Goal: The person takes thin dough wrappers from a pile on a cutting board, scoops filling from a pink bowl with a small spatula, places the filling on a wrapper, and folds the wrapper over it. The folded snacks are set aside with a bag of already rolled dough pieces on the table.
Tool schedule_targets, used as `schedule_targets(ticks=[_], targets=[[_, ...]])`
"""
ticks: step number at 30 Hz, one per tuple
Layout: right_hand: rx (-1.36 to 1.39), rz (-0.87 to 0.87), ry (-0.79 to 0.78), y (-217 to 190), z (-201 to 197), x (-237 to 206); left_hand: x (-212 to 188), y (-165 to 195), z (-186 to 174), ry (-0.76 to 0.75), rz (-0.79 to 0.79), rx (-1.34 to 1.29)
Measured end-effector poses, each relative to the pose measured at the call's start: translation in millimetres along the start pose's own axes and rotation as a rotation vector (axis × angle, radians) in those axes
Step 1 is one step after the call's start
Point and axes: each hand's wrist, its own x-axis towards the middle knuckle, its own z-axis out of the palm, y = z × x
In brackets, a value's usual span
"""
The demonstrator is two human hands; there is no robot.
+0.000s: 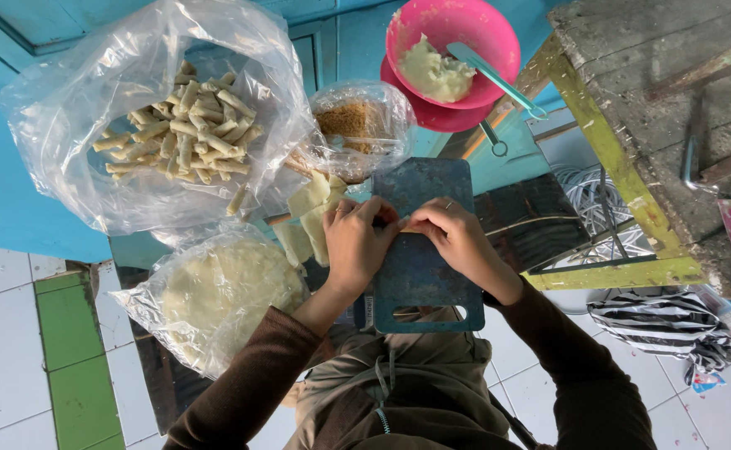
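Observation:
My left hand [357, 240] and my right hand [455, 237] meet over a dark blue cutting board [422, 275] that rests on my lap. Both hands pinch a small pale wrapper roll [400, 225] between their fingertips; most of it is hidden by the fingers. A stack of pale square wrappers [311, 210] lies just left of the board. A pink bowl [457, 42] with pale filling and a teal spoon [499, 82] stands beyond the board.
A clear plastic bag holds several finished rolls [186, 125] at the upper left. Another bag of pale wrappers [215, 296] lies at my left knee. A small bag of brown crumbs [353, 125] sits behind the board. A worn wooden bench [657, 125] stands right.

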Motion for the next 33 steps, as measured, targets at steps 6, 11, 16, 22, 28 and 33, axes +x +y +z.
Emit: schedule_targets(ticks=[6, 11, 16, 22, 28, 33], targets=[[-0.156, -0.152, 0.022, -15.6, 1.2, -12.3, -6.2, -1.0, -3.9, 0.035, 0.162, 0.088], [-0.191, -0.093, 0.031, -11.8, 4.3, -8.9, -5.9, -2.8, 0.1, 0.041, 0.158, 0.123], [-0.163, -0.066, -0.013, -4.5, 2.5, -4.2, -9.3, -5.4, 5.1, 0.008, 0.123, 0.106], [0.116, 0.296, -0.102, -2.1, -4.3, 11.8, -9.8, -5.5, 6.5, 0.014, 0.009, 0.099], [-0.284, -0.224, -0.011, -22.2, 1.2, -4.9, -15.3, -5.1, -7.3, 0.116, 0.113, 0.051], [-0.263, -0.187, -0.051, -11.7, -0.3, 9.4, -19.8, -3.8, -22.0, 0.126, 0.109, 0.034]])
